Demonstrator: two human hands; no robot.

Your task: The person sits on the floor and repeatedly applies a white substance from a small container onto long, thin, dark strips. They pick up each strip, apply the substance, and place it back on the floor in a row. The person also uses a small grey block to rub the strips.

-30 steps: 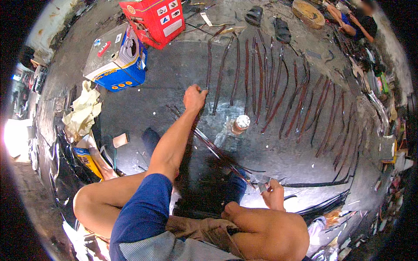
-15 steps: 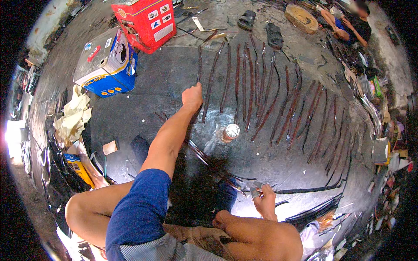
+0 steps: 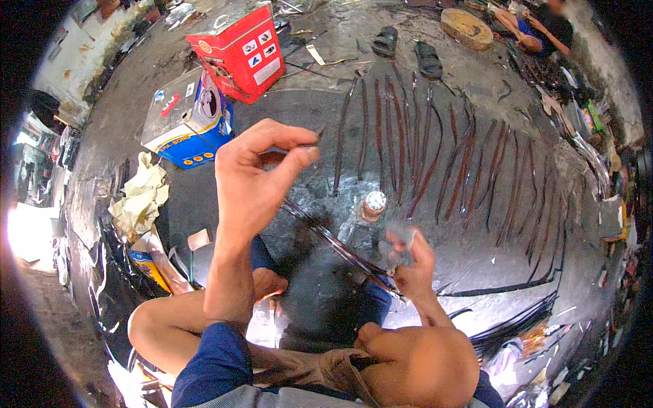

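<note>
My left hand (image 3: 262,170) is raised over the floor, thumb and forefinger pinched together. A thin dark tip of a strip (image 3: 321,134) sticks out at the fingertips; the rest is hidden. My right hand (image 3: 416,265) is closed around a greyish flat piece (image 3: 398,243), blurred by motion. Between the hands, a loose bunch of dark glossy strips (image 3: 333,241) slants down toward the right hand. A small jar (image 3: 373,206) with a whitish top stands just beyond it. Farther out, many dark brown strips (image 3: 379,129) lie side by side in a fanned row.
A red box-shaped can (image 3: 252,58) and a blue and white can (image 3: 194,129) stand at far left, near crumpled paper (image 3: 141,194). Black sandals (image 3: 428,58) and a round wooden block (image 3: 466,29) lie at the back. Another person (image 3: 537,30) sits at far right.
My left hand has come back toward me and up from the row's left end, where a strip no longer lies. My right hand has risen and moved forward with the greyish piece.
</note>
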